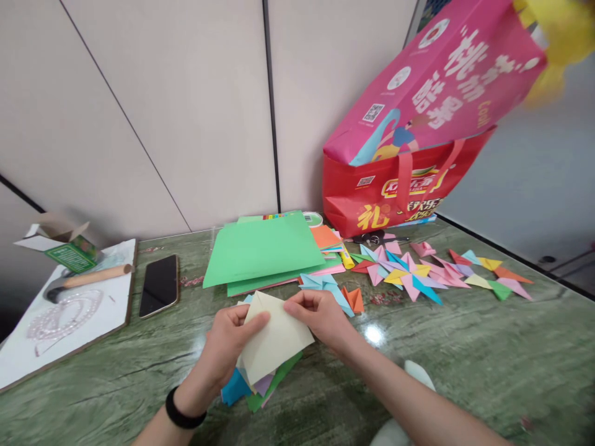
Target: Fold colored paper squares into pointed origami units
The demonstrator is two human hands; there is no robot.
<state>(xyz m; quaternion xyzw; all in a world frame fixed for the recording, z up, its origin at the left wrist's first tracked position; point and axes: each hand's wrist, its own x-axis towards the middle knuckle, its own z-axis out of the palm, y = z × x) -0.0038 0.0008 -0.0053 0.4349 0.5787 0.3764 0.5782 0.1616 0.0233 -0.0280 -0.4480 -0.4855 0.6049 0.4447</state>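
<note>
Between my two hands is a cream sheet of paper [276, 337], tilted, with its top corner pointing away from me. My left hand [227, 341] pinches its left edge, the thumb lying on top. My right hand [320, 313] grips the upper right edge between thumb and fingers. Below the sheet, a pile of coloured paper squares [279, 379] in green, purple and blue pokes out. Just beyond my hands sit light blue folded paper pieces [325, 285] and an orange folded piece [354, 300]. A black band [183, 410] circles my left wrist.
Green paper sheets [264, 248] are stacked behind my hands. Folded paper stars [404, 272] spread to the right, before a red bag [385, 192] and a pink bag [432, 87]. A phone [159, 285] and a white board [116, 291] with a hammer-like tool [93, 277] lie left.
</note>
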